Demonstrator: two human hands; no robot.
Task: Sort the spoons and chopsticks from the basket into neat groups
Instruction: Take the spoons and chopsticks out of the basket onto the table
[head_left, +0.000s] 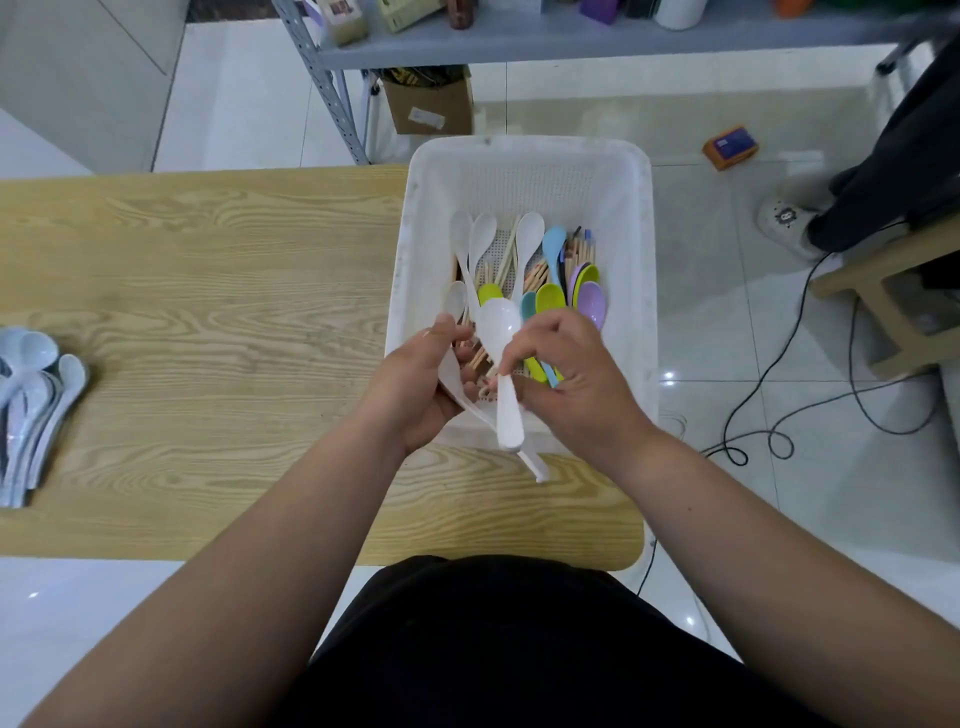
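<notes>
A white plastic basket (530, 161) stands on the right end of the wooden table (208, 260). Inside lie white spoons (530, 234), green (549, 299), blue (554, 244) and purple spoons (592, 306), and wooden chopsticks (584, 252). My left hand (415, 384) holds a few white spoons over the basket's near edge. My right hand (571, 379) pinches the handle of one white spoon (501, 332), bowl pointing away, right beside the left hand's bundle.
A pile of pale grey-blue spoons (31, 400) lies at the table's left edge. Behind the table are a metal shelf (332, 78) and a cardboard box (428, 106). On the floor to the right are an orange box (730, 145), black cables (779, 415), a wooden stool (883, 301) and someone's slippered foot (784, 221).
</notes>
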